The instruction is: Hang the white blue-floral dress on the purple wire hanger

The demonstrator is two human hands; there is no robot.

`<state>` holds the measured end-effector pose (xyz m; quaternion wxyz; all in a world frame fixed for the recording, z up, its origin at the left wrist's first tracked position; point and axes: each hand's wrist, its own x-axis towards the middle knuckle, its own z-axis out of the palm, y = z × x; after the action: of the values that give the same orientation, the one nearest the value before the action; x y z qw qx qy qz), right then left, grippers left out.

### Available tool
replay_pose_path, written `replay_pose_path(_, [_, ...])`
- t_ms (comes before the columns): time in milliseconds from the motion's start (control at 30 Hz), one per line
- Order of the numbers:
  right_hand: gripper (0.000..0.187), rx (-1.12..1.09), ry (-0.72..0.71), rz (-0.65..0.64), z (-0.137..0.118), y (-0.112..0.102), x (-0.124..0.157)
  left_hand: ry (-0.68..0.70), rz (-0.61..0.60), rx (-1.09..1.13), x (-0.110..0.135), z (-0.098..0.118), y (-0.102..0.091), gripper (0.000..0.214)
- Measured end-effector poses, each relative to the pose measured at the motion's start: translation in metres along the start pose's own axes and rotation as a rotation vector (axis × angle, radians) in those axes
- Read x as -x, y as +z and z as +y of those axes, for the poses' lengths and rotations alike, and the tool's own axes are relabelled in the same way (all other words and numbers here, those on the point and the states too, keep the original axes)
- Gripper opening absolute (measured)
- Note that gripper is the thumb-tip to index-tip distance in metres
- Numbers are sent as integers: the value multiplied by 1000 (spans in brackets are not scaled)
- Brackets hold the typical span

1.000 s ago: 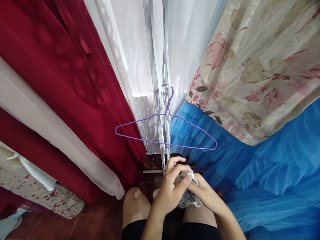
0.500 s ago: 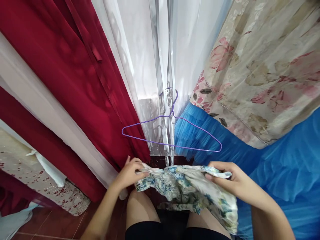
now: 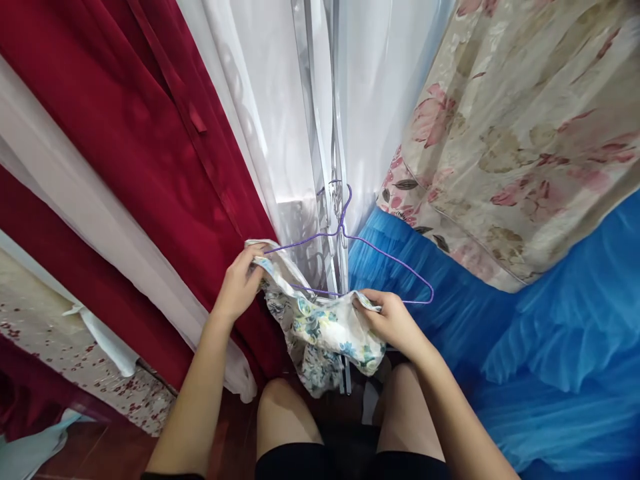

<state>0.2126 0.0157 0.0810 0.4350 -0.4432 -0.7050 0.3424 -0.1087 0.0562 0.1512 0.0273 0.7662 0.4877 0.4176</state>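
Observation:
A small floral garment (image 3: 320, 327), white with blue and green flowers, is held up between both hands. My left hand (image 3: 240, 283) pinches one edge at the left tip of a purple wire hanger (image 3: 395, 263). My right hand (image 3: 393, 320) grips the other edge just below the hanger's bottom wire. The hanger hangs by its hook from a silver metal frame (image 3: 327, 173). The garment's left end lies over the hanger's left arm and the rest sags below.
Red curtain (image 3: 130, 153) and white sheer curtain (image 3: 265, 113) hang on the left. Blue netting (image 3: 525, 320) and a floral beige cloth (image 3: 525, 120) fill the right. My bare knees and black shorts show below, over a dark wood floor (image 3: 100, 453).
The garment went from bunched in both hands on my lap, to spread wide, to lifted up at the hanger. My left hand rose to the hanger's left tip.

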Motion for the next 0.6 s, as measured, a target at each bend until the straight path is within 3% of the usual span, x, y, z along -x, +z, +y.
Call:
replay_pose_path(133, [32,-35,3,75,-2,-9,21,37,-7,36,-9,25,27,22])
replay_pose_path(300, [83,-11,0,274,10,-54,48,95,71,81,-7,25,42,25])
replay_pose_path(367, [94,68,-7,366,17,-76,48,95,69,107,-5,27,45,25])
replay_pose_path(467, [86,230,-10,372,23,-103,36,87,84,141,-4,32,48,23])
replay_pose_path(600, [45,291,20,284,5,-124,22,-15,277,105,-2,22,46,23])
